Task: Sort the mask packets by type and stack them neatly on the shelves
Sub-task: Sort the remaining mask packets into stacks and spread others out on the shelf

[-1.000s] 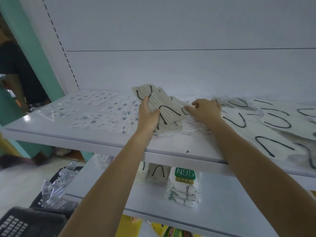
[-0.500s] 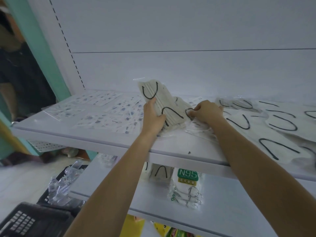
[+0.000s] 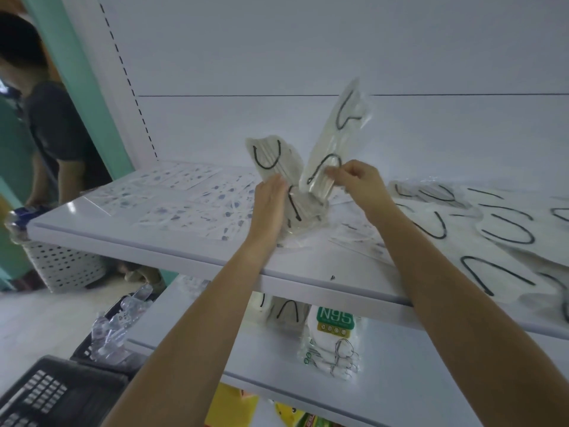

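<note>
While pinched only by its lower end between the fingers (image 3: 335,174) of the right hand (image 3: 361,186), and raised almost upright above them, liable to slip free: slick film on the mask packet (image 3: 338,134), thin grip, easy to flop over or drop behind the pile. Just left of those fingers, propped on end by the left hand (image 3: 271,208), whose straight fingers lie flat against the side of a bundle of black-loop packets (image 3: 275,160), thumb hidden. Likely to fan out and slide apart if that pressure eases while slotting in the raised one. Risk too of dragging stock off the edge with a forearm: right of the fingers, loose black-loop packets (image 3: 508,235) strewn overlapping across the upper shelf (image 3: 184,252), some near its front lip. Left of the fingers, patterned packets (image 3: 184,208) laid flat in rows. Below the fingers, on the lower shelf (image 3: 246,359), N95 packets (image 3: 334,334) stacked just beside more black-loop ones. Smooth, glossy white shelving throughout, offering little hold to plastic film. Behind, a plain white back panel (image 3: 308,57). Far left, a teal pillar (image 3: 83,87), a person in a dark shirt (image 3: 52,124), and a white perforated basket (image 3: 61,266) on the floor. Lower left, a black crate (image 3: 46,392) and clear wrappers (image 3: 117,325) heaped nearby.
</note>
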`<state>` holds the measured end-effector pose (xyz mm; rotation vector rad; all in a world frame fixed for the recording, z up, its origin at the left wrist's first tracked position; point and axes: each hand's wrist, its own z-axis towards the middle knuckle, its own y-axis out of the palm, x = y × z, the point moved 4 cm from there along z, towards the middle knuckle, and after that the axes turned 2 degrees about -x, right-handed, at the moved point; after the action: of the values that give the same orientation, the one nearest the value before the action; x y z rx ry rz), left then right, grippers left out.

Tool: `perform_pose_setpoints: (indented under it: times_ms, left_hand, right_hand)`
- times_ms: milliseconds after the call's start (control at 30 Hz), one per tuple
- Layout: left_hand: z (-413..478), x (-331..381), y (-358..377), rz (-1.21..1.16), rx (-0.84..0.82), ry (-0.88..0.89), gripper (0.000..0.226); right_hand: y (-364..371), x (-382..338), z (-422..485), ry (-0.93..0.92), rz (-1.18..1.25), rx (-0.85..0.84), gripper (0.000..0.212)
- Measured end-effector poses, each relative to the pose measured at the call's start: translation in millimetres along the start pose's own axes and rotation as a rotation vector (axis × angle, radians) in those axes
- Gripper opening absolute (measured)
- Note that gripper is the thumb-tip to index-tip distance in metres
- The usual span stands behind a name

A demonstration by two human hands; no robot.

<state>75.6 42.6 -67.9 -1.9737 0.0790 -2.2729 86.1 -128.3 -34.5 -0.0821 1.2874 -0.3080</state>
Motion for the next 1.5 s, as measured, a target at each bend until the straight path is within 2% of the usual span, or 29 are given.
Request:
perform_pose_setpoints:
  times_ms: [67,133,200,267,300,367,433,500,600,733,833,900,1000,1067,1200,1333,1433,1500]
  left_hand:
    - [-5.3,2.8,1.0,-0.045,-0.007,0.035,0.051]
    - [-4.8,2.2,0.6,-0.097,-0.003,0.066,0.037]
    - [-4.9,1.4,0.0,-0.236,-0.015,0.027,0.030]
    - [-5.3,3.1,-1.7,-0.257,0.014,0.011,0.028]
    - [-7.1,5.6,-2.7,-0.195,0.023,0.044,0.029]
    - [-10.5,6.1,-3.6,-0.076,0.045,0.149,0.047]
    - [-16.4,10.2,-1.5,-0.014,0.051,0.228,0.070]
    - [-13.9,11.7,0.0,0.090,0.050,0.302,0.082]
    - [-4.4,9.1,5.8,0.294,0.044,0.328,0.078]
    - [11.2,11.7,6.3,0.480,0.001,0.257,0.066]
    - [14.7,27.2,3.6,0.730,0.030,0.344,0.070]
    - [13.4,36.1,3.7,0.630,0.055,0.362,0.066]
    - [11.9,40.5,8.9,0.066,0.007,0.217,0.059]
    - [10.3,43.6,9.1,-0.108,-0.036,0.188,0.058]
    - [2.7,58.4,-3.7,-0.190,-0.139,0.258,0.072]
    - [-10.9,66.1,-32.4,-0.135,-0.231,0.324,0.079]
    - [-26.6,59.3,-67.5,-0.043,-0.263,0.418,0.080]
    - [-39.6,45.4,-94.4,-0.038,-0.283,0.404,0.077]
  right_hand:
    - [14.2,5.9,-3.9,0.007,-0.152,-0.132,0.030]
    - [20.3,11.7,-8.1,0.010,-0.284,-0.189,0.031]
    - [21.6,16.6,-8.2,0.017,-0.327,-0.199,0.027]
    - [22.9,17.0,-7.7,0.046,-0.273,-0.207,0.030]
    - [23.7,16.1,-7.7,0.057,-0.241,-0.225,0.046]
    - [25.1,14.6,-9.4,0.077,-0.178,-0.274,0.087]
    - [24.4,10.7,-10.5,0.094,-0.113,-0.271,0.095]
    - [22.4,4.8,-5.6,0.097,-0.059,-0.207,0.081]
    - [22.1,-11.5,0.9,0.083,-0.154,-0.153,0.045]
    - [12.8,-28.2,-7.2,-0.016,-0.235,-0.081,0.037]
    - [2.0,-29.8,-17.9,-0.072,-0.199,0.020,0.023]
    - [-6.2,-29.6,-21.7,-0.063,-0.113,0.103,0.019]
    - [-9.9,-32.9,-27.5,-0.034,-0.026,0.152,0.023]
    - [-4.0,-34.8,-33.2,-0.021,-0.010,0.144,0.025]
    - [19.6,-41.3,-45.8,-0.025,-0.047,0.128,0.027]
    - [39.5,-62.3,-59.3,-0.063,-0.072,0.178,0.030]
    - [65.3,-82.3,-78.7,-0.124,-0.111,0.112,0.045]
    - [93.8,-87.6,-101.6,-0.122,-0.158,0.028,0.056]
